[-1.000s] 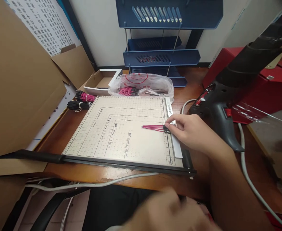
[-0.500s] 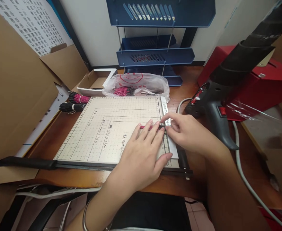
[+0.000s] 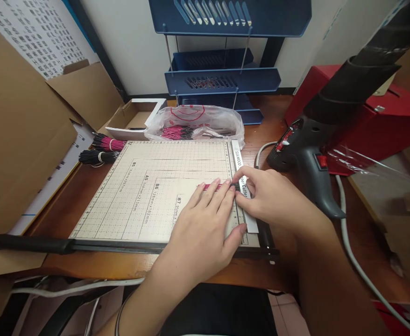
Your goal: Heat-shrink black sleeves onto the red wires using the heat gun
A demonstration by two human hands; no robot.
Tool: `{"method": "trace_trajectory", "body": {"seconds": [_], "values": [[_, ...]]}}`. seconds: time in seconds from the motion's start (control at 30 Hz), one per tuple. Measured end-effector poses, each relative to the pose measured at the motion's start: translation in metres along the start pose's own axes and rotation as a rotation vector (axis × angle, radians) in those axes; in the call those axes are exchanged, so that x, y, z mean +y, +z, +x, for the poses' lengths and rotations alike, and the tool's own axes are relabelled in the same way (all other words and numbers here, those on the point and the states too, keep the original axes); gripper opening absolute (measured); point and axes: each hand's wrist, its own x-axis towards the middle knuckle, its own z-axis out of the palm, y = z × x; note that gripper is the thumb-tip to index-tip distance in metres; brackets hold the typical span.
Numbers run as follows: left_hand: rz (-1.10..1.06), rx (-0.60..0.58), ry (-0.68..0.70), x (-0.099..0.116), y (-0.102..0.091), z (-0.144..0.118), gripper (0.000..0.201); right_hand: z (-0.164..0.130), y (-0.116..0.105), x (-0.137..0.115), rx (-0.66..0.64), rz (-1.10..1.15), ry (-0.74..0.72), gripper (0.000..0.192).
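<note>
Left hand flat, fingers pressing pink wires onto paper cutter on bench | right hand pinching wire ends at ruler strip | risk: wires may roll or splay, ends going uneven

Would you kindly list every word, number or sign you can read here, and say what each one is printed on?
"B5", "A5", "B6", "B7": paper-size marks on the cutting board.
Millimetre figures beside each mark: too small to read surely.
"Cutter": white ruler strip at the board's right edge, partly covered by the right hand; its upper text is blurred.
Red smiley face: plastic bag; its lettering is unreadable.
Printed sheet, upper left: too small to read.
</note>
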Motion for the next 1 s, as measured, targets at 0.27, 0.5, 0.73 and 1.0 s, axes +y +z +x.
{"method": "trace_trajectory", "body": {"seconds": [0.27, 0.5, 0.73, 1.0], "values": [[0.002, -0.016, 0.003, 0.001, -0.001, -0.001, 0.066, 0.001, -0.005, -0.003, -0.053, 0.047, 0.084, 0.024], [-0.023, -0.042, -0.006, 0.001, -0.003, 0.0, 0.065, 0.005, 0.001, -0.01, 0.005, -0.005, 0.15, 0.017], [-0.069, -0.088, -0.021, 0.002, -0.008, 0.002, 0.07, 0.002, -0.01, -0.003, 0.013, 0.14, 0.135, 0.02], [-0.1, -0.079, -0.036, 0.004, -0.006, 0.002, 0.075, 0.003, -0.012, -0.001, 0.004, 0.117, 0.167, 0.023]]}}
